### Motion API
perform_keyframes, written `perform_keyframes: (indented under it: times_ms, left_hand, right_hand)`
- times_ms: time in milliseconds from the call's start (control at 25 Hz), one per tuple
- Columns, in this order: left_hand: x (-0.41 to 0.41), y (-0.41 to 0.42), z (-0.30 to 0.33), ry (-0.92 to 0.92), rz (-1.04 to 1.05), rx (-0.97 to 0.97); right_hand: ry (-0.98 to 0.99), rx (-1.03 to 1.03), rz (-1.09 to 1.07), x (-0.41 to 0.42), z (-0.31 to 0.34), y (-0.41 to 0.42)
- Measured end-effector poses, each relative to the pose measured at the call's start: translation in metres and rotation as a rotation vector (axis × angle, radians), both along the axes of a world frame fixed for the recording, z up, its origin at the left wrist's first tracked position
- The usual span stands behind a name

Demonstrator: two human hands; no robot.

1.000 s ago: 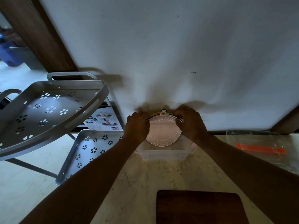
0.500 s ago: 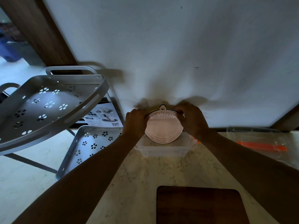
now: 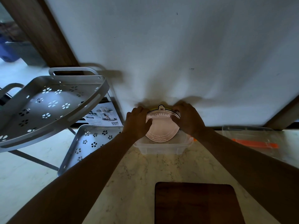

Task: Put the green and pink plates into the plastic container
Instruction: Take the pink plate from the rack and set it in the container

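A pink plate (image 3: pixel 161 128) with white lettering stands tilted on edge over the clear plastic container (image 3: pixel 161 147) at the far side of the counter. My left hand (image 3: pixel 137 122) grips its left rim and my right hand (image 3: pixel 188 120) grips its right rim. A thin yellow-green edge, the green plate (image 3: pixel 153 109), shows just behind the pink plate's top. The pink plate's lower edge dips inside the container.
A dark wooden board (image 3: pixel 197 204) lies near me on the marble counter (image 3: pixel 145 175). A clear lid with an orange strip (image 3: pixel 255 143) lies at the right. Grey perforated rack shelves (image 3: pixel 48 107) stand to the left, beyond the counter edge. A white wall rises directly behind.
The plates stay held between both hands over the container, their position nearly the same. My fingers have shifted further onto the pink plate's face.
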State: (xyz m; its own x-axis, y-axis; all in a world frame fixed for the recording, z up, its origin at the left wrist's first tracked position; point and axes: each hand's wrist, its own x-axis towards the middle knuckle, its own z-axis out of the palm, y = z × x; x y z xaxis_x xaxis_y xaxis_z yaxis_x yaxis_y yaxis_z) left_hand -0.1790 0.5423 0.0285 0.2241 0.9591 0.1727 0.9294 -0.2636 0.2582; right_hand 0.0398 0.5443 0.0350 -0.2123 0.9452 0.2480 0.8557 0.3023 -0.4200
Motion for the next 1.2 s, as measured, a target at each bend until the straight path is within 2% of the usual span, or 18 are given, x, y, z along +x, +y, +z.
perform_keyframes:
  times_ms: [520, 680, 960, 1200]
  left_hand:
    - [-0.008, -0.013, 0.017, -0.107, -0.033, -0.092]
    - [-0.008, -0.004, 0.014, -0.099, -0.030, -0.084]
    - [0.000, 0.012, -0.003, 0.029, 0.006, -0.033]
    - [0.002, 0.015, -0.008, -0.077, 0.063, 0.025]
  right_hand:
    - [-0.109, -0.085, -0.048, -0.004, 0.005, -0.009]
    - [-0.146, -0.066, -0.043, -0.008, 0.006, 0.002]
    - [-0.208, -0.005, -0.088, -0.013, -0.011, 0.010]
    - [-0.169, 0.034, -0.054, -0.007, -0.018, 0.012]
